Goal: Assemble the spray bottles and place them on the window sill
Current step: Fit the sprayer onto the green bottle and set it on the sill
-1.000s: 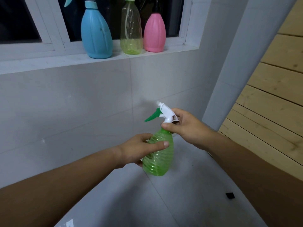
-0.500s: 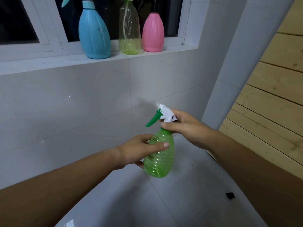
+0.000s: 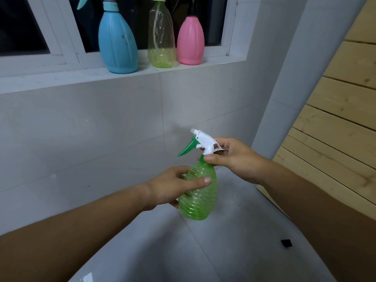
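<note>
Window sill (image 3: 50, 78): three bottles stand on it in a row, so most of the job looks done.
Blue bottle (image 3: 118, 43): upright at the row's left end.
Clear bottle (image 3: 161, 37): upright between blue and pink.
Pink bottle (image 3: 190, 40): upright at the right end.
Green bottle (image 3: 198, 196): in both hands, below the sill, not yet placed.
Left hand (image 3: 173, 188): wrapped round its ribbed body.
Right hand (image 3: 234, 157): pinching the collar under the spray head (image 3: 203, 141), probably tightening.
Remaining: finish the head, set it up.

Grey tiled wall (image 3: 101, 129), seemingly dark window (image 3: 20, 27)
</note>
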Demonstrator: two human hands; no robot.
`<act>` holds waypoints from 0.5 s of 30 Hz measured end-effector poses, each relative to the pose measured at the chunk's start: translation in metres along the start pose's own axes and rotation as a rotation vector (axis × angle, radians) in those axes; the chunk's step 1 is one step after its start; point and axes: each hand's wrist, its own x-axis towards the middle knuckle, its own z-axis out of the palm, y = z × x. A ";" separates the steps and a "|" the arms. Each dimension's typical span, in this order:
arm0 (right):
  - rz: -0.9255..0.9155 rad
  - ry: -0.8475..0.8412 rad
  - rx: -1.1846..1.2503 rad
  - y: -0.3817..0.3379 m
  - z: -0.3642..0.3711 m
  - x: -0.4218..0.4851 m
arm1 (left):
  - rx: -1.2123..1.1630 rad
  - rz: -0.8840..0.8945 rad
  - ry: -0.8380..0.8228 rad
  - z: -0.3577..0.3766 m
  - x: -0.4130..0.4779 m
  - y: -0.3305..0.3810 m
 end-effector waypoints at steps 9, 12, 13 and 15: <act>-0.026 0.102 0.004 0.006 0.006 0.006 | -0.018 -0.029 0.115 0.001 0.003 0.003; 0.028 0.144 0.141 0.004 0.008 0.004 | -0.050 -0.010 0.119 0.000 0.005 0.003; 0.060 0.156 0.164 0.004 0.009 0.003 | -0.070 0.004 0.128 0.000 0.005 0.004; 0.110 0.183 0.120 0.005 0.010 0.000 | -0.112 0.026 0.157 -0.003 0.005 0.005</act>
